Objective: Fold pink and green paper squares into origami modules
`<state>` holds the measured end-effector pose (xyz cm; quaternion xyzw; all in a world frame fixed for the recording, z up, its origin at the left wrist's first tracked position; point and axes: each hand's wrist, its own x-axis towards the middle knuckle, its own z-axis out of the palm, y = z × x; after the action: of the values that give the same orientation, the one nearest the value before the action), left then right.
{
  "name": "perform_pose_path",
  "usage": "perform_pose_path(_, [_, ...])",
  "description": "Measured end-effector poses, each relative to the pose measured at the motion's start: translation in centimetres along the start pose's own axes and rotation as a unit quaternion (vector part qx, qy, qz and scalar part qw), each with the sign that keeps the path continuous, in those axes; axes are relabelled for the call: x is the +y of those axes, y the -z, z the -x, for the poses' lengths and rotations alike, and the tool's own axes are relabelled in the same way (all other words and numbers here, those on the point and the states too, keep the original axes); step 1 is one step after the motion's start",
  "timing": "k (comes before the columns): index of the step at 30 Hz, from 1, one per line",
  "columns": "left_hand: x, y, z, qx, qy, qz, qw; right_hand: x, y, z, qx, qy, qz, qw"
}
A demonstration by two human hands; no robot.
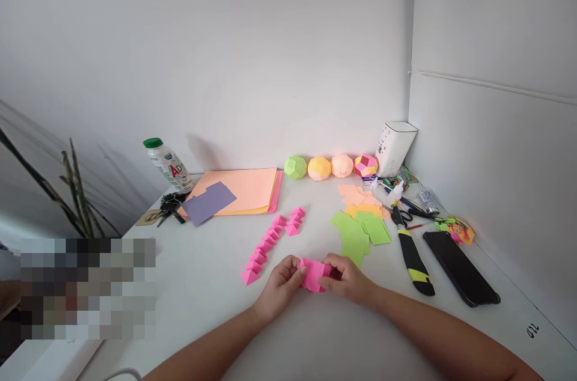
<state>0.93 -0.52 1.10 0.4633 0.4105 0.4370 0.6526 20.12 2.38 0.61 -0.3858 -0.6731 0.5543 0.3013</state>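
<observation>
Between my two hands, just above the white table, is a pink piece of paper [313, 276] with creases and a folded right edge. My left hand [285, 279] pinches its left side, thumb on top. My right hand [347, 279] grips the right side, thumb pressed on the face and fingers curled behind. Beyond my left hand stands a slanting row of folded pink paper pieces [265, 243], with a shorter row of pink pieces [295, 222] to its right. Green paper cutouts [356, 237] lie beyond my right hand. The back of the pink paper is hidden.
A box cutter [412, 261], a black phone [462, 267] and scissors [401, 216] lie at the right. Several paper balls [320, 168] line the wall beside a white container [395, 149]. Peach sheets [243, 188], a purple sheet [210, 203] and a bottle [170, 166] are at back left.
</observation>
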Motion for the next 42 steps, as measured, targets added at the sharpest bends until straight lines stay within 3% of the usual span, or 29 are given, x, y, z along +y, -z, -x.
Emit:
perform_pose_path(6, [0.5, -0.2, 0.2, -0.029, 0.005, 0.006, 1.000, 0.0, 0.4, -0.2, 0.004, -0.026, -0.096, 0.995])
perform_pose_path(13, [0.3, -0.3, 0.4, -0.055, -0.012, -0.028, 0.998, -0.2, 0.2, -0.2, 0.009, -0.033, -0.098, 0.995])
perform_pose_path(17, [0.2, -0.8, 0.5, -0.050, -0.033, -0.006, 0.998, 0.0, -0.1, 0.0, -0.032, -0.046, -0.078, 0.995])
perform_pose_path(20, [-0.4, -0.7, 0.6, -0.038, -0.066, -0.076, 0.994, 0.2, -0.1, 0.1, -0.040, -0.041, -0.046, 0.997])
perform_pose_path(26, [-1.1, -0.2, 1.0, 0.037, -0.142, -0.204, 0.968, -0.1, 0.0, 0.0, -0.041, -0.017, -0.021, 0.999])
perform_pose_path(33, [-0.2, -0.8, 1.4, 0.014, -0.125, -0.214, 0.969, 0.2, 0.1, 0.0, -0.025, 0.022, -0.013, 0.999])
perform_pose_path(42, [-0.9, -0.3, 1.4, 0.007, -0.148, -0.188, 0.971, 0.0, 0.4, 0.1, -0.025, 0.018, -0.025, 0.999])
